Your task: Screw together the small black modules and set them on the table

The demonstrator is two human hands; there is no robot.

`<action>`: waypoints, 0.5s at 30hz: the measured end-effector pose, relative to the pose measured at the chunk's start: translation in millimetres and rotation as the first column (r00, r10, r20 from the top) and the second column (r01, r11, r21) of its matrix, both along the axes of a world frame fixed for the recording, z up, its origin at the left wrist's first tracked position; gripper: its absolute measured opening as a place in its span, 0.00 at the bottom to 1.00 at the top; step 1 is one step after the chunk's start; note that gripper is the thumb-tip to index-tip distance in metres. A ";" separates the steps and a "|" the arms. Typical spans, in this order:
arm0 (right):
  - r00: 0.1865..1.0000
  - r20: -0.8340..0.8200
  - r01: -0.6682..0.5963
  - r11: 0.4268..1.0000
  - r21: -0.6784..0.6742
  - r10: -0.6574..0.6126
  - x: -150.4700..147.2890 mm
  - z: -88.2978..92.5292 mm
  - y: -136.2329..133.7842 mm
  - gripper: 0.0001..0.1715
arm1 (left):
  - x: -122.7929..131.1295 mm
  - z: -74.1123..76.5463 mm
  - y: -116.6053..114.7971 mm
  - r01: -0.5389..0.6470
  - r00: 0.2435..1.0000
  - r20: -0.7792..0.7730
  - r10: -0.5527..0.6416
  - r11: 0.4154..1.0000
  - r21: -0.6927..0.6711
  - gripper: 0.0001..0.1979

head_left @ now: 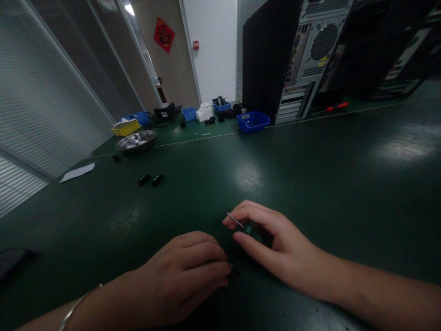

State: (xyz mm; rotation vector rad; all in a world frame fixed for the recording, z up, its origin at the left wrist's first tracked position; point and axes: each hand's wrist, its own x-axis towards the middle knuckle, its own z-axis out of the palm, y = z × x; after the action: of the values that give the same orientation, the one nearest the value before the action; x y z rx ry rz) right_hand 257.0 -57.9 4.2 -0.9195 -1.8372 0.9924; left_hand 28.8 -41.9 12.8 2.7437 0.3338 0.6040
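My right hand (pixel 275 236) is closed around the dark handle of a small screwdriver (pixel 234 219), just right of the middle of the view. Its thin metal shaft points up and to the left past my fingertips. Close beside it, my left hand (pixel 193 264) rests low over the table, fingers curled together around a small dark piece (pixel 233 270). Only an edge of that piece shows at my fingertips, so its kind is hidden. Farther off to the left, two small black oblong parts (pixel 150 179) with light markings lie side by side on the green table (pixel 193 193).
A metal bowl (pixel 137 141) and a yellow tray (pixel 126 128) stand at the back left. Behind the middle is a blue bin (pixel 253 122), next to a black computer tower (pixel 268 59). A red-handled tool (pixel 337 107) lies at the back right, white paper (pixel 77 172) at the left edge.
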 end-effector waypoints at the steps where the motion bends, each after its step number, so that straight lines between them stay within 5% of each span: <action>1: 1.000 0.002 -0.003 1.000 0.003 0.003 0.3 0.1 -0.1 0.10 | 0.2 0.6 -0.4 -0.001 1.000 -0.004 0.001 1.000 -0.010 0.09; 15: 1.000 0.009 -0.001 1.000 0.024 0.000 1.1 0.8 -2.1 0.10 | 2.8 8.7 -5.2 0.005 0.998 -0.055 0.000 0.996 0.093 0.10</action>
State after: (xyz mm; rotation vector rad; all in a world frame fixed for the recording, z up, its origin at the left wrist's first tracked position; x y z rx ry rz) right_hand 258.1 -60.0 5.0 -0.9102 -1.8527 0.9661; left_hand 31.6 -47.1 21.5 2.8541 0.3230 0.5575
